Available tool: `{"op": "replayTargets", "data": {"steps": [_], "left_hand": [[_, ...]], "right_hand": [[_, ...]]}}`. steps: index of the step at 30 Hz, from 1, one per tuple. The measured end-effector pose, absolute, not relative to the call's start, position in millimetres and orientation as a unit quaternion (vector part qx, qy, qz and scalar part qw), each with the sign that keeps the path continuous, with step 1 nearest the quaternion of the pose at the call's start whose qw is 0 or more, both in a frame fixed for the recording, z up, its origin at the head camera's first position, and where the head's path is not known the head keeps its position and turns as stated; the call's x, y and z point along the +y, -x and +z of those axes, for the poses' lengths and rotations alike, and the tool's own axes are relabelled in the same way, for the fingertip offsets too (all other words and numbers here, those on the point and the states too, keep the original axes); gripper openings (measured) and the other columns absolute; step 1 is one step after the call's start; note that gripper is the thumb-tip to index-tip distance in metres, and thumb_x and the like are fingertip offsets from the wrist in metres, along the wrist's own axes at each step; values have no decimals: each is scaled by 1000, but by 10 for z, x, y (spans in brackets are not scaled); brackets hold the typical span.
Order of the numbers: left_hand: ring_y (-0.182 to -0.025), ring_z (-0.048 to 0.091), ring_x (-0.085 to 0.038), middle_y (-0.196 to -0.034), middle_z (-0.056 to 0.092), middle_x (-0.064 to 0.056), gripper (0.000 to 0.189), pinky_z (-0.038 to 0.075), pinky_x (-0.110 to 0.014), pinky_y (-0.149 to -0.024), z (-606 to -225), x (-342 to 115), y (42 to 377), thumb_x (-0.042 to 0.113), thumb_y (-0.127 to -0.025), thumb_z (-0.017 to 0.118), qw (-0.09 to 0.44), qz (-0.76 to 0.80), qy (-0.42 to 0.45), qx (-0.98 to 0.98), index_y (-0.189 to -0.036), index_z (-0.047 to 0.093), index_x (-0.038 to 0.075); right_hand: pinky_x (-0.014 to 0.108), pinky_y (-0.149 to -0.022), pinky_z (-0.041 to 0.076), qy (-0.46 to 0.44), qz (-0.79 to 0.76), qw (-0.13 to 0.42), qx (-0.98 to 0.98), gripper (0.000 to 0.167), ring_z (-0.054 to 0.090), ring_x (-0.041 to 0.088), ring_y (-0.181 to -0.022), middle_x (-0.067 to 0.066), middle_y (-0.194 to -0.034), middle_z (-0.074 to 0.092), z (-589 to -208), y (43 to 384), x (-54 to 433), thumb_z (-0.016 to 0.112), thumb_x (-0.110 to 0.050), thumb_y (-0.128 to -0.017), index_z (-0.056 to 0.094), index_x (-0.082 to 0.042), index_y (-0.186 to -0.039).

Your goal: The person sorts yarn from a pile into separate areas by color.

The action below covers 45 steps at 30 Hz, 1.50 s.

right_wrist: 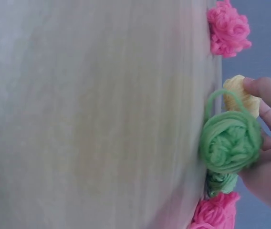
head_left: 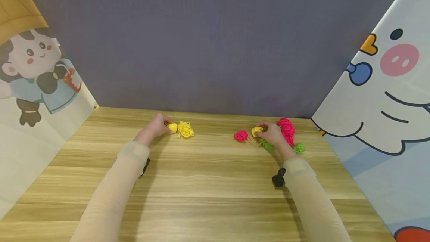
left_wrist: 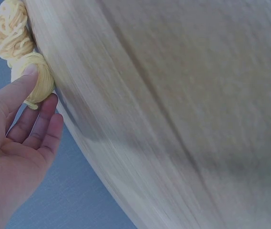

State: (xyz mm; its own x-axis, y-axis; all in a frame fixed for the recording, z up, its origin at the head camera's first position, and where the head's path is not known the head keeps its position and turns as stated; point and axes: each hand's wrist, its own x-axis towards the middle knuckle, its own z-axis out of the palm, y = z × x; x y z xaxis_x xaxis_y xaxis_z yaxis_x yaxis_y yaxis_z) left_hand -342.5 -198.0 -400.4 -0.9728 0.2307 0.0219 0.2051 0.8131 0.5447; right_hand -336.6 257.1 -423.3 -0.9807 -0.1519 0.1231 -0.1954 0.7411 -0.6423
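Observation:
Toward the back left of the table, my left hand [head_left: 159, 125] pinches a small wound ball of yellow yarn [head_left: 173, 127]. In the left wrist view the thumb lies over that ball [left_wrist: 42, 78] and the fingertips reach its lower edge. A loose tangle of yellow yarn [head_left: 185, 129] touches its far side. On the right, my right hand [head_left: 271, 133] grips another yellow yarn ball [head_left: 256, 130] between thumb and fingers. Close to that hand lie a green yarn ball [head_left: 267, 145] and a small pink yarn bundle [head_left: 241, 136].
A larger pink yarn heap [head_left: 286, 130] sits behind the right wrist, with a second green yarn bundle [head_left: 298, 148] beside it. A grey panel [head_left: 215, 47] rises along the back edge of the wooden table [head_left: 208, 182]. Printed panels stand at both sides.

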Motion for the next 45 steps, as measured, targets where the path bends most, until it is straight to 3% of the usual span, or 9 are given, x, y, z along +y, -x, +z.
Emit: {"op": "replayTargets", "data": {"steps": [18,25,39,45], "left_hand": [[-110,55,-39,-117,61,-26,36,44,-48,-99,-3982,-1984,3412,2,-78,74,22,281,-115,952,-111,65,-6],[-110,56,-38,-116,62,-25,37,44,-47,-98,-3966,-1973,3403,2,-78,74,25,284,-109,952,-113,65,-6],[-106,58,-38,-111,64,-25,35,46,-47,-95,-3981,-1980,3393,1,-77,75,15,280,-119,953,-109,66,-6],[-107,57,-38,-113,63,-26,35,46,-47,-96,-3982,-1987,3384,0,-77,75,14,282,-123,951,-109,66,-7]], "right_hand": [[28,-67,52,-124,364,11,-923,36,60,27,-91,16,-104,65,-3912,3246,2494,71,-22,-85,62,-4,-115],[30,-70,54,-132,388,-1,-912,35,62,28,-94,15,-106,64,-3744,3164,2413,71,-22,-85,61,-5,-114],[30,-71,55,-160,402,11,-901,37,64,23,-92,10,-104,67,-3515,3049,2209,74,-29,-82,64,-11,-112],[25,-69,55,-180,421,22,-889,35,65,23,-90,11,-103,67,-3438,2985,2107,74,-25,-82,64,-9,-111]]}}
